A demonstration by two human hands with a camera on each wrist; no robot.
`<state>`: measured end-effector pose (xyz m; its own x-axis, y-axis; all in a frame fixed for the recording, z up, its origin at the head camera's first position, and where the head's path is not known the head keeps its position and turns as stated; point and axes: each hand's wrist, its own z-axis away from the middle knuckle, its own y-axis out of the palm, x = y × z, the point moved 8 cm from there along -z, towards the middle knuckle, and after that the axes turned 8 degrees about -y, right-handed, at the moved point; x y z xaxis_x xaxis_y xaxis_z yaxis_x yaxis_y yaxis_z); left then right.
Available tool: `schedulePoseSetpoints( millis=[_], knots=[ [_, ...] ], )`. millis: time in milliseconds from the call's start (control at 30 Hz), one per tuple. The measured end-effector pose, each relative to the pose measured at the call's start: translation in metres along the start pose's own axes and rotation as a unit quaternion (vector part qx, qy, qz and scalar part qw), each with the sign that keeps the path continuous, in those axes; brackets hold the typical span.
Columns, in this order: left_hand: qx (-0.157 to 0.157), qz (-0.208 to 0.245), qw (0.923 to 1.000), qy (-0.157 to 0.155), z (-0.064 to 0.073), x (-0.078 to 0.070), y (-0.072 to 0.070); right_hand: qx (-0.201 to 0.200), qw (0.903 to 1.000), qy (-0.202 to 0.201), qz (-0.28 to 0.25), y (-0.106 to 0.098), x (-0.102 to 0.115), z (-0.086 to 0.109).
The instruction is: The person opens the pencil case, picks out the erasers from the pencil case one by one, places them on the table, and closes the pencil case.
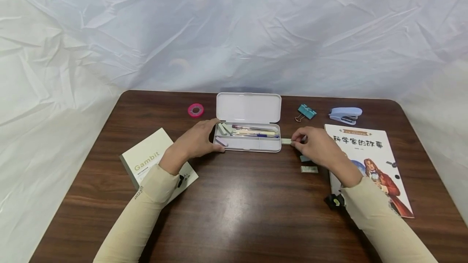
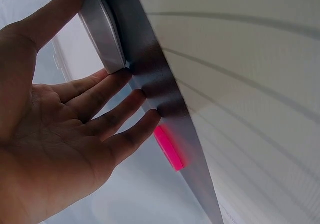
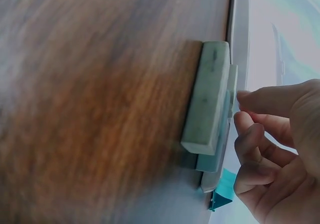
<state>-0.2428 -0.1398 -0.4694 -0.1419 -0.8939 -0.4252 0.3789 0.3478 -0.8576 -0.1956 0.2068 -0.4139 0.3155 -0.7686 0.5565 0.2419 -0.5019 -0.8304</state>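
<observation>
An open white pencil case [image 1: 270, 145] holds several pens [image 1: 256, 133], pale green blocks like erasers [image 1: 228, 128] and a lilac block [image 1: 221, 141]. My left hand [image 1: 197, 139] holds its left end, thumb at the front corner and fingers at the back. In the left wrist view, index and middle fingertips touch the case's end [image 2: 102, 32]. Beside the right end, my right hand [image 1: 316, 145] pinches a pale green eraser [image 1: 286, 141] between thumb and index finger. A blue-green eraser [image 1: 304, 158] and another pale green eraser [image 3: 207, 97] lie nearer me, below that hand.
A Gambit notebook [image 1: 146, 155] lies under my left forearm, a picture-covered book [image 1: 376, 165] under the right wrist. Along the back are a pink tape roll [image 1: 195, 110], teal binder clip [image 1: 307, 111] and blue stapler [image 1: 345, 115]. White sheeting [image 1: 234, 31] hangs behind the table.
</observation>
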Motion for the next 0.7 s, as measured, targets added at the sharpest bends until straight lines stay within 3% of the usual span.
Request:
schedulePoseSetpoints(
  millis=[100,433,700],
  knots=[
    [-0.002,-0.003,1.0,-0.004,-0.006,0.004,0.003,-0.004,0.9998,0.004,-0.019,-0.002,0.0,0.0],
    [-0.009,-0.002,0.9999,0.005,-0.005,0.003,0.003,-0.027,0.998,0.0,-0.058,-0.001,0.008,-0.005],
    [-0.014,-0.006,0.9998,0.009,-0.007,0.004,0.003,-0.011,0.9962,-0.032,-0.08,0.015,0.036,-0.022]
  ],
)
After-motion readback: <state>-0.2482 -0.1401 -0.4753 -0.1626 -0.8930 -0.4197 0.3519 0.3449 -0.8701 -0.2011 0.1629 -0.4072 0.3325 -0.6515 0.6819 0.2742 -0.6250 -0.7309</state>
